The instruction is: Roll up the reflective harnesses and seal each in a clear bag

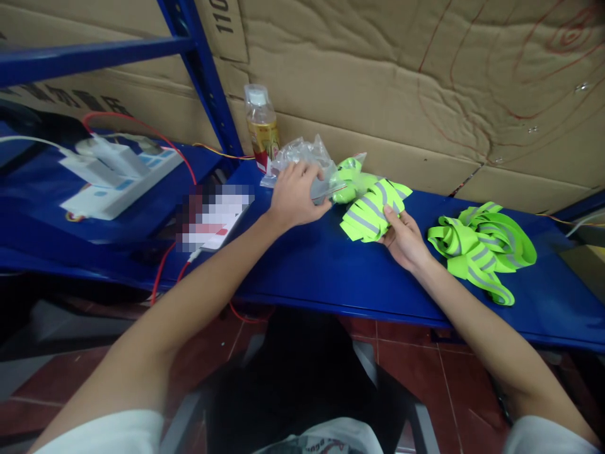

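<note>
Several neon yellow-green reflective strips [371, 211] with grey bands are bunched in my right hand [403, 236], thumb on top and fingers beneath. My left hand [299, 194] curls over clear plastic bags [302, 153] at the back of the blue shelf. Its thumb and fingers close around a greyish, flat edge of plastic, though the palm hides most of that. Between the two hands, against the cardboard, lies more neon material in a clear bag [348, 176]. A loose tangle of the same reflective strip [482, 246] rests to the right of my right hand.
Behind the bags stands a bottle with a white cap [263, 129]. A phone-like object [215, 221], partly blurred out, lies left with a red cable. Further left is a power strip [118, 183] with plugs. Cardboard [354, 82] backs the blue shelf [283, 265]; a blue post [203, 75] rises left.
</note>
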Demonstrator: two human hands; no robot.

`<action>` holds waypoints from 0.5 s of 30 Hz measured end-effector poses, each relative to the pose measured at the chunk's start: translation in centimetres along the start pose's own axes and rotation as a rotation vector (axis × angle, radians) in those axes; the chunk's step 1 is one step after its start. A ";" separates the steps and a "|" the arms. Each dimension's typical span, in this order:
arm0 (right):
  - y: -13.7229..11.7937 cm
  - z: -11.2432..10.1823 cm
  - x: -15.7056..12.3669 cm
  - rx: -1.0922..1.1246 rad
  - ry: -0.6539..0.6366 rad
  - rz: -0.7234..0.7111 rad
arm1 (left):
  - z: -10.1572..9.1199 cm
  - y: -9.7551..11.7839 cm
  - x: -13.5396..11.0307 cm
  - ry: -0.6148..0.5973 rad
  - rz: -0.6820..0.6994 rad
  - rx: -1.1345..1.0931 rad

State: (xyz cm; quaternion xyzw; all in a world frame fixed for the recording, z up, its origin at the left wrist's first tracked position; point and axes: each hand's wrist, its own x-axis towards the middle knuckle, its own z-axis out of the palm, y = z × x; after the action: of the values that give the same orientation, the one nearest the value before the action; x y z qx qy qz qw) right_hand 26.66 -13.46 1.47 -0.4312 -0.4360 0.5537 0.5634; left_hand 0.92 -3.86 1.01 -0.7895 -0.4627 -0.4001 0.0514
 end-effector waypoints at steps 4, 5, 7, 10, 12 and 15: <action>0.2 -0.3 0.2 -0.045 -0.020 0.004 | 0.8 -1.5 0.1 -0.092 -0.037 0.075; 0.4 -0.3 0.3 -0.052 -0.029 0.012 | 0.8 -1.5 0.1 -0.075 -0.046 0.051; 0.6 -0.3 0.3 -0.069 -0.056 0.028 | 0.3 -1.0 0.2 0.007 -0.045 -0.010; 0.7 0.0 0.0 -0.109 -0.130 0.025 | -0.9 0.3 0.2 0.123 0.032 -0.018; 0.7 0.2 -0.3 -0.132 -0.204 0.019 | -1.4 1.0 0.1 0.102 0.130 0.044; 0.9 0.1 -0.8 -0.175 -0.342 0.028 | -1.3 1.7 -0.2 -0.005 0.254 0.031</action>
State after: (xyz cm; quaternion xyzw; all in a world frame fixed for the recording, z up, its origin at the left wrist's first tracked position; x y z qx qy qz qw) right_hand 26.31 -14.26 0.67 -0.3841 -0.5657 0.5867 0.4339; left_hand 1.46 -5.58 2.22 -0.8419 -0.3650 -0.3812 0.1127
